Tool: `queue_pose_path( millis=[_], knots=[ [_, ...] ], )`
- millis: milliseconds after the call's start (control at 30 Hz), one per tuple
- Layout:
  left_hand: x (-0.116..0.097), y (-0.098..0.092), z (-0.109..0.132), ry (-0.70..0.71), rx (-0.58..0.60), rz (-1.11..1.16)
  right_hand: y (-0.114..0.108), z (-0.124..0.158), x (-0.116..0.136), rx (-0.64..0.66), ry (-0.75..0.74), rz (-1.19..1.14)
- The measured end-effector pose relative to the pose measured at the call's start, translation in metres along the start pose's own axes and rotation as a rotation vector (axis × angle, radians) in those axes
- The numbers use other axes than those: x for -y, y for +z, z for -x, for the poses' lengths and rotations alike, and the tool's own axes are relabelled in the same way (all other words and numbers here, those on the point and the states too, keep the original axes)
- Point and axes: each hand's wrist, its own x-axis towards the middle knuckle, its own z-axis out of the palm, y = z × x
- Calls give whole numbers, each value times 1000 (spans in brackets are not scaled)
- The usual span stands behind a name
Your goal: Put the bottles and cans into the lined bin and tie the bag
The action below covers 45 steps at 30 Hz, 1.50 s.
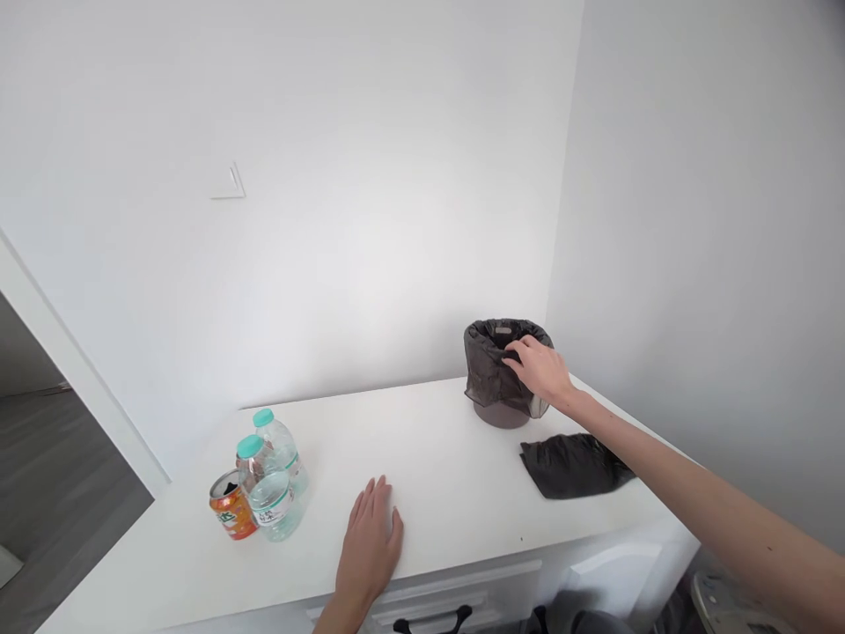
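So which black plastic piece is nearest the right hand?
The liner draped over the bin, at the right hand; the other piece lies on the tabletop.

On the orange, cylindrical metal can (234, 513), the Chinese character 达 can be read. On the white label (274, 509) of the front clear plastic bottle (260, 480) with a turquoise cap, two short lines of dark Chinese characters are printed; the lower seemingly is ended by 水. The rear clear plastic bottle's label (294, 463) cannot be read.

two pale walls (396, 194), softly lit; white cabinet (436, 475) below; dark grey floor (72, 502) at left
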Motion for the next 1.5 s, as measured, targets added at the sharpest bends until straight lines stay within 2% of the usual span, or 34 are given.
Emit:
queue_pose_path(
  millis=[167,300,433,567,633,733,800,900,967,1033,1100,1167,1300,1367,1500],
  knots=[
    [-4,-15,7,25,6,-6,-15,16,19,-29,-66,-122],
    [-9,-49,14,162,-29,13,-34,41,44,-23,-155,-275],
    [-11,-111,5,209,-213,-16,-45,65,72,1,-251,-367],
    [-1,-187,-31,145,-396,-134,-51,79,97,16,-296,-435],
    [12,-220,-56,46,-426,-229,-55,83,104,19,-315,-493],
    [42,-251,-94,-126,-350,-342,-59,94,104,16,-331,-671],
    [62,-259,-111,-259,-233,-355,-55,108,95,-14,-263,-820],
    [82,-254,-117,-396,-58,-333,-30,133,68,-69,-3,-968],
    [85,-245,-107,-432,-21,-328,-4,150,45,-11,163,-1020],
    [84,-235,-91,-435,-62,-348,26,163,25,103,260,-1110],
    [80,-227,-73,-380,-141,-380,55,172,10,219,292,-1176],
    [77,-222,-57,-266,-197,-404,77,179,1,296,307,-1211],
    [66,-223,-40,-87,-205,-425,102,187,-3,313,355,-1235],
    [59,-227,-37,-103,-181,-425,107,190,-4,315,359,-1250],
    [45,-237,-32,-226,-74,-310,110,194,-6,323,339,-1274]
  ],
)
